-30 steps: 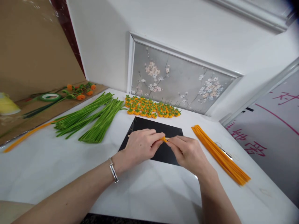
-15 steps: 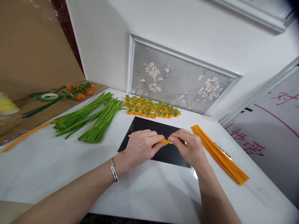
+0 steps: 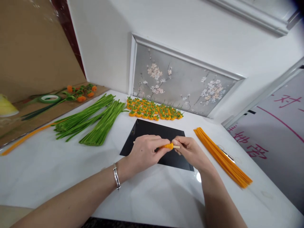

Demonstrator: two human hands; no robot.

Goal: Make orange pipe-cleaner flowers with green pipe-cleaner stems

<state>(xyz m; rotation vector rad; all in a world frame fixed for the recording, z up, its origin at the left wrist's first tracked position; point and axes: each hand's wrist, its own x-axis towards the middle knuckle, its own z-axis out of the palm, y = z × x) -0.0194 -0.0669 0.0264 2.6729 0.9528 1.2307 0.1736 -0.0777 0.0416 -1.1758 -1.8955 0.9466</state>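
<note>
My left hand (image 3: 148, 150) is closed around a thin wooden stick (image 3: 176, 147), whose ends poke out on both sides. An orange pipe cleaner (image 3: 169, 146) is coiled about the stick at my left fingertips. My right hand (image 3: 187, 148) is pinched at the right end of the coil, its fingertips beside the stick; the end of pipe cleaner between them is mostly hidden. Below both hands lies a black rectangular mat (image 3: 156, 127). Behind it stand rows of small orange pumpkin-like pieces with green tops (image 3: 154, 109).
Green pipe cleaners (image 3: 99, 123) lie in bundles to the left, orange pipe cleaners (image 3: 223, 158) to the right with scissors (image 3: 229, 155) partly behind them. Green tape (image 3: 49, 98) and orange-and-green stems (image 3: 80, 93) rest on cardboard. A white wall panel (image 3: 106, 47) rises at the back.
My right hand has turned and dropped slightly around the stick. More of the orange coil and the stick's right end now shows between my hands.
</note>
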